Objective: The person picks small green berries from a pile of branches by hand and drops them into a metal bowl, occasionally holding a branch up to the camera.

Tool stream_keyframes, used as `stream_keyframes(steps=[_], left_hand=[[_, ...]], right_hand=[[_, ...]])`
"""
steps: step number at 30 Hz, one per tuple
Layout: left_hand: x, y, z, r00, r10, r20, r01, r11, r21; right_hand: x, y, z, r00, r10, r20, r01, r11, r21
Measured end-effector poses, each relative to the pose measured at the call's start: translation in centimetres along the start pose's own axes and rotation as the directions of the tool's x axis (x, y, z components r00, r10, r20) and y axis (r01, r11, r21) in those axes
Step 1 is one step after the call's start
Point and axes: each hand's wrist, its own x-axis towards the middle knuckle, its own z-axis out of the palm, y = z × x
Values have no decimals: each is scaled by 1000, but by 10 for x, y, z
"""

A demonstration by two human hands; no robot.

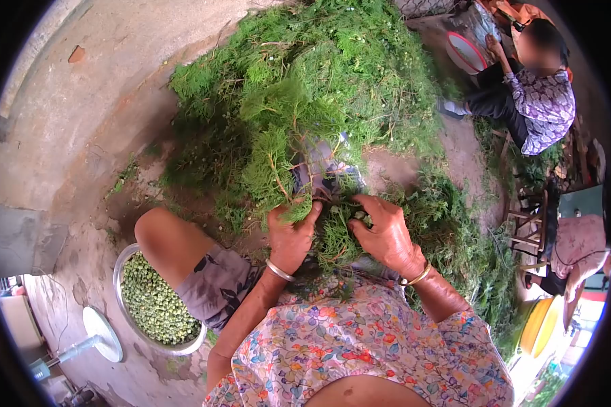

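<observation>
My left hand point(293, 237) is closed round the stems of a leafy green branch point(275, 159) that rises in front of me. Just to its right, my right hand point(385, 234) has its thumb and forefinger bent toward each other at small pale green cones among the foliage point(339, 237); the fingertips partly hide what is between them. Beyond both hands lies a large heap of green branches point(346, 61). A metal basin point(120, 285) full of small green cones stands on the ground to the left, beside my knee.
At the upper right a person point(540, 88) sits near a red-rimmed basin point(465, 53). Another person point(577, 247) is at the right edge, by a wooden stool point(528, 227). A yellow round container point(542, 327) lies lower right, and a fan-like stand point(102, 334) lower left.
</observation>
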Motion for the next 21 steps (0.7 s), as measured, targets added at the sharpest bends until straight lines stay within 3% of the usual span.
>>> stream_keyframes(steps=[2, 3, 5, 7, 9, 10, 11, 12, 13, 14, 15, 17, 19, 21], left_hand=[[3, 8, -6, 985, -64, 158, 45, 992, 120], [3, 7, -6, 985, -65, 161, 46, 992, 121], [3, 3, -7, 957, 201, 208, -246, 943, 224], [2, 2, -11, 952, 167, 256, -243, 921, 303], [-1, -1, -14, 946, 128, 298, -241, 893, 380], [-1, -5, -14, 876, 365, 315, -481, 718, 503], [-2, -7, -14, 738, 567, 366, -653, 465, 597], [-4, -6, -13, 737, 567, 367, -655, 465, 596], [-6, -4, -10, 888, 369, 273, -459, 733, 502], [-8, -3, -8, 969, 121, 215, -195, 909, 367], [-10, -4, -5, 969, 122, 216, -196, 909, 368], [-13, -10, 0, 950, 213, 228, -268, 930, 249], [-14, -12, 0, 921, 271, 280, -352, 887, 298], [-17, -16, 2, 885, 323, 335, -433, 836, 338]], right_hand=[[0, 0, 0, 1000, -6, 2, 6, 1000, -19], [0, -1, 0, 1000, -5, 8, 5, 1000, -17], [1, -3, 1, 1000, -5, 15, 5, 1000, -15], [2, -5, 3, 986, 100, -136, -82, 988, 132], [4, -1, 2, 979, 125, -163, -108, 988, 109], [5, 2, 2, 969, 151, -194, -137, 987, 83], [6, 5, 2, 969, 152, -195, -138, 987, 82], [7, 7, 2, 964, 179, -198, -168, 983, 70], [9, 10, 2, 958, 206, -202, -198, 978, 59], [11, 13, 0, 945, 280, -171, -261, 957, 125], [12, 19, 0, 945, 280, -172, -261, 957, 126], [15, 30, 1, 888, 443, -122, -355, 830, 430], [15, 36, 4, 898, 407, -168, -334, 878, 342], [17, 40, 10, 895, 204, -397, -174, 979, 111]])
